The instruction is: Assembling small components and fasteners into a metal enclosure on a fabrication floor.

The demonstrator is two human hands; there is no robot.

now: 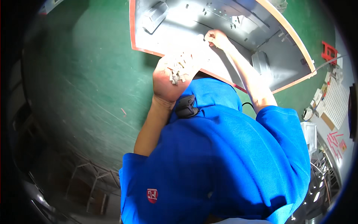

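Observation:
My left hand (pixel 164 83) is palm up, cupping a pile of small, flat, pale pieces (pixel 178 71). Glare washes out its fingers. Ahead of me lies a large grey metal housing (pixel 181 25), its inside facing up and its rim orange-red. Inside it, my right hand (pixel 218 39) is closed in a pinch close to the inner surface. What sits between those fingertips is too small to make out. Several small dark holes and fittings (pixel 233 26) dot the wall beyond that hand.
Two raised box-shaped parts, a left one (pixel 155 17) and a right one (pixel 261 64), stand inside the housing. Below is a green floor (pixel 93 74). At the right are a red stool-like object (pixel 329 51), a white slatted panel (pixel 333 102) and a pale bin (pixel 309 136).

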